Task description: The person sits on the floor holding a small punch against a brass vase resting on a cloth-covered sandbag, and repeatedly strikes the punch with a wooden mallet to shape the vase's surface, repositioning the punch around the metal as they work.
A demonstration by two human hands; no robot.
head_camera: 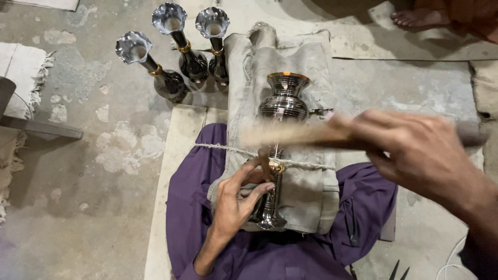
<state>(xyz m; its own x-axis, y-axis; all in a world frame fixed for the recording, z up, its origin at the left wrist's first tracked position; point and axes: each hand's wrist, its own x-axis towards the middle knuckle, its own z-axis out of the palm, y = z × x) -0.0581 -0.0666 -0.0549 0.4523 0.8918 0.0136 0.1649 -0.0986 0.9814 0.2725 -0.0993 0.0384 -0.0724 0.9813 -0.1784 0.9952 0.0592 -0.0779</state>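
Left hand (239,194), lower centre of frame: wrist bent, fingers (259,189) curled together around the slim neck of a dark metal vase (282,103), thumb side up near the brass collar (277,167). The vase lies along a grey cloth pad (306,192) draped over the lap, foot toward the top of the frame, flared mouth toward the bottom under the hand. A twine cord (306,164) crosses the pad and the neck just above the hand.

Right hand (423,153), right of centre: forearm coming in from the lower right, fingers clamped on a wooden stick (295,133) held roughly level across the vase; stick and hand motion-blurred.

Purple trousers (192,207) show on both sides of the pad.

Upper left of frame: three matching fluted vases (179,49) stand upright on the concrete floor (93,155), close together, mouths open; their insides look empty from here. A bare foot (420,17) of another person at the top right edge.
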